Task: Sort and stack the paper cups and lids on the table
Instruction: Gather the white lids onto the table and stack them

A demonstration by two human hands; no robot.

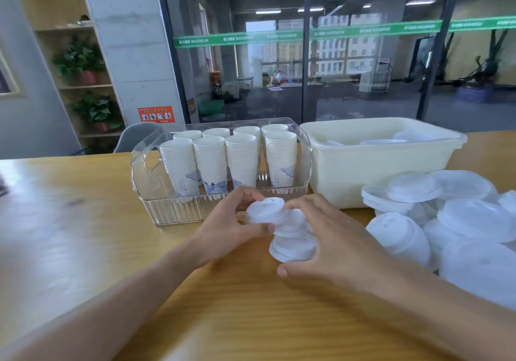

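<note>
Glass-walled office space backs a smooth wooden table [83, 249]. On it stand a cream plastic tub [377, 171] holding lids and, beside it, a clear ribbed bin [145, 182] with eight nested stacks of paper cups [240, 157]. Loose round white lids [460, 221] heap at right. Left hand [226, 229] and right hand [332, 238], fingers curled, grip a small lid stack [287, 235] between them, just above the table.

Both bare forearms reach forward and converge. The left hand [233, 228] curls its fingers [248, 197] and thumb in a pinch; the right hand [328, 238] curves around from the side, thumb low.
</note>
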